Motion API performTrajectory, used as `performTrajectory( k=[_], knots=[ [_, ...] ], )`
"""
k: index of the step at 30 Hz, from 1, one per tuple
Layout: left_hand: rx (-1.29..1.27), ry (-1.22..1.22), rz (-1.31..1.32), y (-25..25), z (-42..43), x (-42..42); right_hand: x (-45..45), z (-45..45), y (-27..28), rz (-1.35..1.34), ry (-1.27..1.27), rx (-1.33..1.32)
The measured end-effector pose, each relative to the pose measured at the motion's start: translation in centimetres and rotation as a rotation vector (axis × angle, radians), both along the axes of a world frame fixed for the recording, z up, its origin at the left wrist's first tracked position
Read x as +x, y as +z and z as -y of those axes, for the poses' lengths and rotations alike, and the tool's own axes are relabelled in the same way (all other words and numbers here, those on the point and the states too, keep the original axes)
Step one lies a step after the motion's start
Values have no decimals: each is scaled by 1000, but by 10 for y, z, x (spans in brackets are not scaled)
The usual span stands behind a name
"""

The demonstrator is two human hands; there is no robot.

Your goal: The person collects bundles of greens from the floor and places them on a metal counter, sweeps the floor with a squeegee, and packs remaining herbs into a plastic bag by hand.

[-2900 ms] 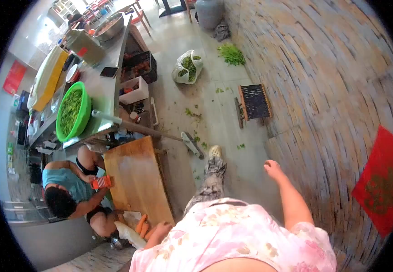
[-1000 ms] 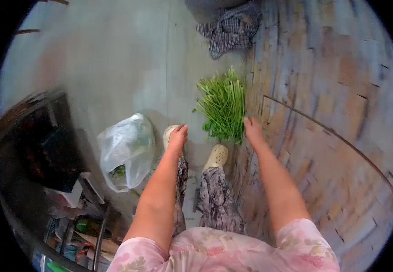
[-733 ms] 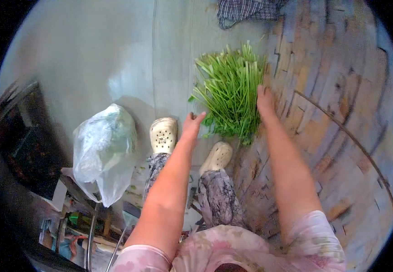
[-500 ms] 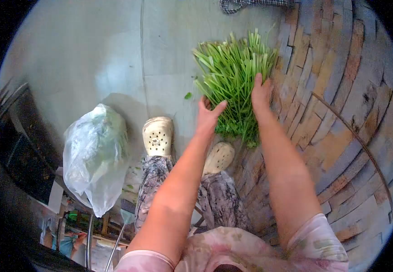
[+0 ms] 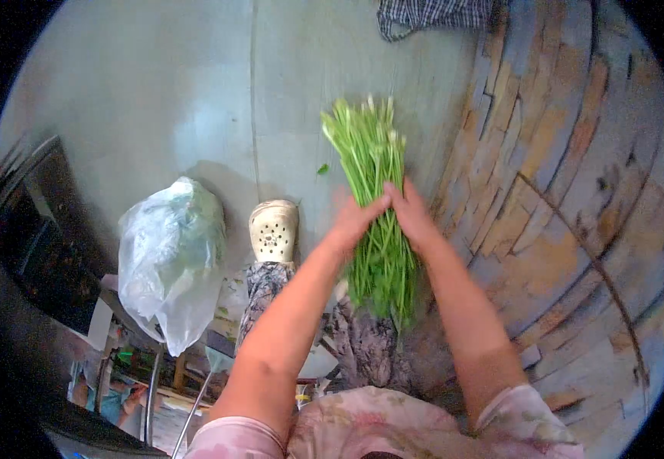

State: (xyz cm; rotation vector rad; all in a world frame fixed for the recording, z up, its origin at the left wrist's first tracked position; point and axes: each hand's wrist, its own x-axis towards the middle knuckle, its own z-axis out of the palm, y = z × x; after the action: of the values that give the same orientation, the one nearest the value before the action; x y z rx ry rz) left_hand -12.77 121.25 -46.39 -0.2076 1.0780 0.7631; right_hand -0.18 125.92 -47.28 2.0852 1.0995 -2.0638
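Note:
A long bunch of leafy green herb stems [image 5: 382, 271] is squeezed between my two hands, pale cut ends pointing away from me and leaves hanging over my trouser leg. My left hand [image 5: 357, 220] wraps its left side, and my right hand [image 5: 411, 217] closes round the right side. The thumbs meet across the front of the stems. Fingers behind the bunch are hidden. One cream clog [image 5: 274, 232] shows beside my left arm; the other is mostly covered by the greens.
A full, whitish plastic bag [image 5: 171, 264] stands on the left. A small loose leaf [image 5: 323, 169] lies on the grey floor [image 5: 194, 92]. Wood-patterned surface [image 5: 531, 229] spreads to the right, with a dark curved line across it. Checked cloth [image 5: 435, 15] lies at the top, metal legs [image 5: 152, 394] at lower left.
Both hands have come together, pressing the spread stems into a narrow bunch. The bunch has moved down toward my body and now covers most of the right clog.

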Motion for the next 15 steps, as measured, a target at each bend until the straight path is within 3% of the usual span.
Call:
performTrajectory(
  k=[3,5,8,9,11,13,15],
  knots=[
    [-118,17,143,69,16,7,0,1,77,192,167,-149],
    [-249,82,191,111,32,15,32,34,92,257,301,-242],
    [-454,166,400,155,40,11,17,23,156,135,135,-430],
    [-528,131,413,159,39,6,20,27,152,142,193,-436],
    [-535,222,433,127,51,9,27,32,121,143,312,-431],
    [-617,338,559,61,69,17,-24,-5,109,360,343,-477],
    [-569,449,597,17,54,5,-13,16,27,217,6,-758]
  ],
)
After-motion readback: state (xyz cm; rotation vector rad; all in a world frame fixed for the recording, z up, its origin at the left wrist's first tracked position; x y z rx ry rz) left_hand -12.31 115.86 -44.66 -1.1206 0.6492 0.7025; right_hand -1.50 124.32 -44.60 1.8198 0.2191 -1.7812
